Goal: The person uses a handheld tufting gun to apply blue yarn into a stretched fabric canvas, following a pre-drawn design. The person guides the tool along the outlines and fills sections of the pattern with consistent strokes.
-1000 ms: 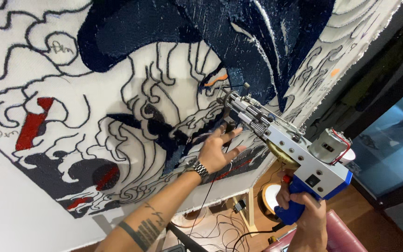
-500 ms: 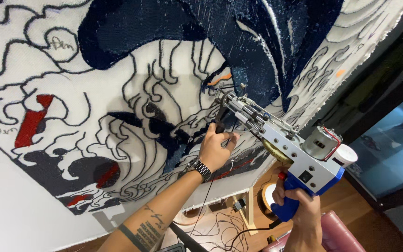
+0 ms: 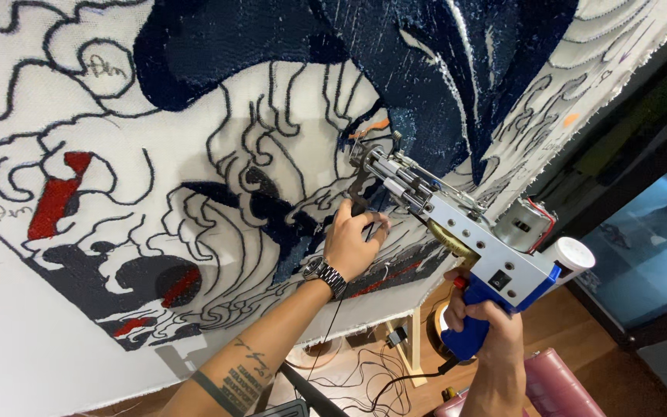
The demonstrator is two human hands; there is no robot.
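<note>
I see much of the stretched cloth (image 3: 55, 340) already tufted in navy and red, with white patches at seven o'clock left bare. My right hand (image 3: 482, 328) is clenched on the blue-handled tufting gun (image 3: 468, 232), its nose against the cloth at centre. My left hand (image 3: 351, 243) pinches its front handle.

Stretched white backing cloth (image 3: 55, 340), tufted with dark-blue (image 3: 218, 54) and red patches (image 3: 52, 205); below, wooden floor (image 3: 580, 363) strewn with black cables (image 3: 364, 371)

Left hand (image 3: 351, 245) raised, right hand (image 3: 486, 326) clenched
</note>
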